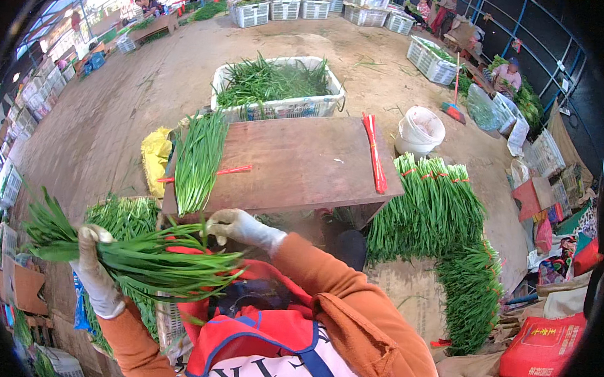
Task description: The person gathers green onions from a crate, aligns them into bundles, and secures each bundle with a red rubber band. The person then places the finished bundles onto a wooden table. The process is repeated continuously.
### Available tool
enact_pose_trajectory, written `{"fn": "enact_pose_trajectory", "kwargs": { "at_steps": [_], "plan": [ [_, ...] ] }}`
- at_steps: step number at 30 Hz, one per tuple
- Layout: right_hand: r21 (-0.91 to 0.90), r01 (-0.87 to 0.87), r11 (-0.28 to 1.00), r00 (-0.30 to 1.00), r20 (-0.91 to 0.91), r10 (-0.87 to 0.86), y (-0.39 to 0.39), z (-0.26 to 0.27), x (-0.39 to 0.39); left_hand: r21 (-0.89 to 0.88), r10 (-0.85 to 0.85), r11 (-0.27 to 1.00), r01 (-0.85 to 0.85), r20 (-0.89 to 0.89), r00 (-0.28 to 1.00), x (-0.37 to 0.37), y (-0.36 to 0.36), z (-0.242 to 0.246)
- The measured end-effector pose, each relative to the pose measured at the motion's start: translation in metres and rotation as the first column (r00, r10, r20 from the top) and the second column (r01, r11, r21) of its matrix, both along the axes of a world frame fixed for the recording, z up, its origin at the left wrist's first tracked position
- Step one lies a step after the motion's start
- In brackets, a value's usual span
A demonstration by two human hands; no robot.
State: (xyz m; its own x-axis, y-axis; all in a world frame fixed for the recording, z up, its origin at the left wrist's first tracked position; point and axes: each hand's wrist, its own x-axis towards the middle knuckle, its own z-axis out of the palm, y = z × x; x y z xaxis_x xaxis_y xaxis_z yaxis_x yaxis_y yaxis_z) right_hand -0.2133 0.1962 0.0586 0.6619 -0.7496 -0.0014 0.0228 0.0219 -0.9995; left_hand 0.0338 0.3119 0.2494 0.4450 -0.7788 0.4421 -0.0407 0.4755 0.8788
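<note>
My gloved left hand (93,264) grips a loose bunch of long green leaves, likely garlic chives (160,263), off to the left of the table. The leaves lie nearly level across my lap. My gloved right hand (243,229) is beside the leaf ends, its fingers curled. Whether a leaf is pinched between them is unclear. On the left end of the wooden table (288,162) lies another bunch of chives (198,162), with a red tie strip (234,170) under it. A bundle of red strips (374,154) rests along the table's right side.
Beyond the table stands a white crate (280,108) of loose greens. Tied chive bundles (429,205) stand at right, by a white bucket (420,130). More chives (124,215) are piled left. A broom (454,112) and a seated person (506,76) are farther right.
</note>
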Motion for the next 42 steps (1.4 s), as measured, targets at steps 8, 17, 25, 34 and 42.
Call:
{"fn": "enact_pose_trajectory", "kwargs": {
  "at_steps": [8, 17, 25, 34, 42],
  "plan": [
    [-0.017, 0.233, 0.972, 0.96, 0.166, -0.227, 0.028, 0.032, -0.076, 0.006, -0.309, 0.95, 0.313, -0.134, 0.941, -0.015, -0.058, 0.057],
    [-0.045, 0.432, 0.901, 0.902, 0.006, -0.432, 0.038, 0.005, -0.095, -0.166, -0.627, 0.778, 0.606, -0.142, 0.766, 0.002, -0.139, 0.078],
    [-0.771, 0.468, 0.433, 0.774, 0.12, -0.622, 0.013, 0.044, -0.069, -0.179, -0.63, 0.773, 0.609, -0.101, 0.77, 0.009, -0.159, 0.088],
    [0.043, 0.18, 0.983, 0.947, 0.263, -0.185, 0.005, 0.072, -0.042, -0.196, -0.791, 0.612, 0.766, -0.138, 0.597, 0.002, -0.169, 0.095],
    [-0.086, 0.171, 0.981, 0.96, -0.208, -0.186, -0.011, 0.065, -0.073, 0.019, -0.542, 0.838, 0.545, -0.082, 0.836, -0.042, -0.152, 0.086]
  ]
}}
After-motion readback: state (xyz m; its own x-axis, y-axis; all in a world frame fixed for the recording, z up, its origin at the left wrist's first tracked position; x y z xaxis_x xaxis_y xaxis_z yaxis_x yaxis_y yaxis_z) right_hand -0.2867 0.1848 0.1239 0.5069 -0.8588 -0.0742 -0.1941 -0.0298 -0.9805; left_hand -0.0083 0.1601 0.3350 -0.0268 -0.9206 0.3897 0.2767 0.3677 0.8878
